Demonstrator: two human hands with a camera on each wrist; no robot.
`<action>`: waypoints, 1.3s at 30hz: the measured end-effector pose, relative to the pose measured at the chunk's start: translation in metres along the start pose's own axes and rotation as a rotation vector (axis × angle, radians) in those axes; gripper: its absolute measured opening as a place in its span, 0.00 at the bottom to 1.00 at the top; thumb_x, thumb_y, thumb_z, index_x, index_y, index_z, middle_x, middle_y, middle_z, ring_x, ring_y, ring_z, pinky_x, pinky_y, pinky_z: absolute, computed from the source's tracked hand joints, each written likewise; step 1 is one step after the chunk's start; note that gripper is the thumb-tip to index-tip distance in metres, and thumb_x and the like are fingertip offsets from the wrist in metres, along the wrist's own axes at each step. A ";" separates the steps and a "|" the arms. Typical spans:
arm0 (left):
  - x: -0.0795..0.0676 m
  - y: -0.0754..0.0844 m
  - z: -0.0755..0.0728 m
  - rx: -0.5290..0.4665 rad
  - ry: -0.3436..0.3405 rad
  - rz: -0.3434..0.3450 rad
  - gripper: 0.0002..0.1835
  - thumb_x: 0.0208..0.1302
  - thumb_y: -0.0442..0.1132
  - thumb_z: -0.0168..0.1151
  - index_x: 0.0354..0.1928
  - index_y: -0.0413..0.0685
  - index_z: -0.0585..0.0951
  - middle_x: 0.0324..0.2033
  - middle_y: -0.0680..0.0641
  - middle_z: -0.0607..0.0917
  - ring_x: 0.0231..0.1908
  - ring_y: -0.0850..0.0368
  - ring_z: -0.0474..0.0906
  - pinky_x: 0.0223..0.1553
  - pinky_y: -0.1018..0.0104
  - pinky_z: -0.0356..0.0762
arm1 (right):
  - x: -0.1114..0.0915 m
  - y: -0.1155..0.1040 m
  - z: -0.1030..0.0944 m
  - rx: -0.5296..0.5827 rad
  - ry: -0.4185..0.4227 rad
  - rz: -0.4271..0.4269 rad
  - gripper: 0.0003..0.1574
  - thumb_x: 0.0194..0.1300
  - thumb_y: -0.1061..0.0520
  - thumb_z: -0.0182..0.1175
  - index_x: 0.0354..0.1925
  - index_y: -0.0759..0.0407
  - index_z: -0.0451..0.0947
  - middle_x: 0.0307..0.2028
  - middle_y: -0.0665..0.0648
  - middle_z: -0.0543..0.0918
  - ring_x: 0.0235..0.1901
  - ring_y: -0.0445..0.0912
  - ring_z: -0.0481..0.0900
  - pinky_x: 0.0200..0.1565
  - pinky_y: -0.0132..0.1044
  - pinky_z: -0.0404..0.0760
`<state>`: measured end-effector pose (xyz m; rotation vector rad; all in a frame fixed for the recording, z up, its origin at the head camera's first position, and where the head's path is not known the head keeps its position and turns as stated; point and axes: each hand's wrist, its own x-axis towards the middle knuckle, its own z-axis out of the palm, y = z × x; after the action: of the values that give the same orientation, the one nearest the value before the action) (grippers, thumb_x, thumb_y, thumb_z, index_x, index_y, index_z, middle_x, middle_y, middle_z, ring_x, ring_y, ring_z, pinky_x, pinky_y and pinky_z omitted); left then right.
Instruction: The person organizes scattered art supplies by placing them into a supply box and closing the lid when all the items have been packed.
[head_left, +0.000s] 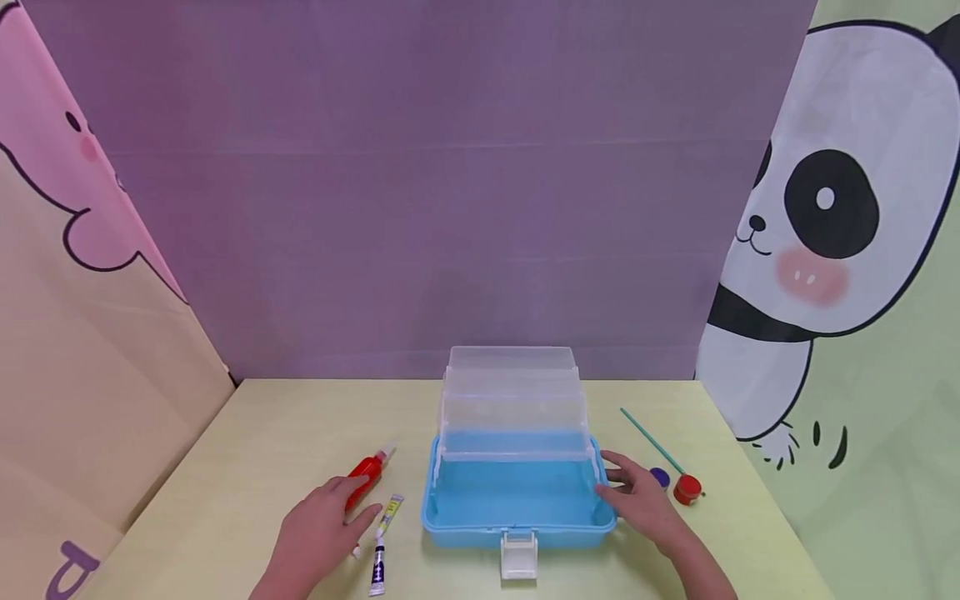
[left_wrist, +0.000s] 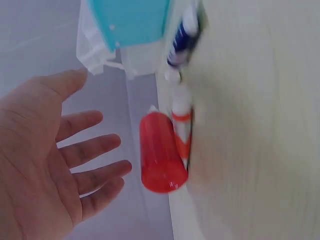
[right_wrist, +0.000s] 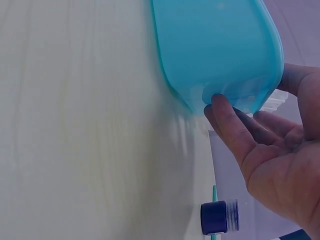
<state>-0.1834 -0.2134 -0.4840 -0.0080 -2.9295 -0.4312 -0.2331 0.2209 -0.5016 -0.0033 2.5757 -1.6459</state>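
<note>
A light blue storage box [head_left: 517,537] stands on the table with its clear lid [head_left: 513,392] raised. My right hand [head_left: 645,504] holds the box's right side, thumb over the rim and fingertips against the outer wall [right_wrist: 220,55]. At the left, my left hand [head_left: 318,529] hovers by a red bottle [head_left: 365,479] with a white nozzle. In the left wrist view its fingers are spread, apart from the bottle. An orange-and-white tube [left_wrist: 183,127] lies against the bottle, mostly hidden by the hand in the head view. A yellow tube [head_left: 389,515] and a dark purple tube [head_left: 378,571] lie between hand and box.
Right of the box are a blue-capped jar [head_left: 660,477], partly behind the right hand, a red jar [head_left: 687,490] and a thin green stick [head_left: 651,440]. A white latch [head_left: 519,557] hangs at the box's front. A purple cloth [head_left: 450,208] rises behind the table.
</note>
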 end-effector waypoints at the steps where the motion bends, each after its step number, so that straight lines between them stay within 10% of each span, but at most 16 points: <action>1: 0.001 -0.003 -0.001 0.001 0.008 0.001 0.29 0.46 0.60 0.62 0.49 0.54 0.77 0.43 0.48 0.77 0.38 0.50 0.74 0.34 0.50 0.75 | 0.000 0.000 0.000 -0.002 -0.004 0.002 0.34 0.52 0.51 0.63 0.58 0.47 0.65 0.46 0.57 0.75 0.42 0.50 0.75 0.36 0.41 0.79; 8: 0.004 -0.021 -0.004 0.015 0.071 0.061 0.20 0.46 0.51 0.66 0.41 0.52 0.80 0.38 0.50 0.78 0.30 0.55 0.74 0.27 0.59 0.75 | -0.002 -0.001 0.000 -0.018 -0.013 0.012 0.35 0.52 0.48 0.63 0.58 0.44 0.64 0.48 0.57 0.74 0.46 0.52 0.73 0.36 0.42 0.79; 39: 0.045 -0.047 -0.009 0.096 -0.252 -0.001 0.28 0.39 0.64 0.64 0.33 0.47 0.78 0.20 0.55 0.72 0.22 0.59 0.67 0.18 0.66 0.66 | 0.001 0.007 0.008 0.016 0.005 0.104 0.35 0.55 0.42 0.58 0.59 0.52 0.65 0.48 0.60 0.73 0.44 0.53 0.73 0.36 0.44 0.78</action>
<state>-0.2280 -0.2620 -0.4808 -0.0516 -3.1949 -0.3097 -0.2329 0.2168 -0.5107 0.1339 2.5205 -1.6314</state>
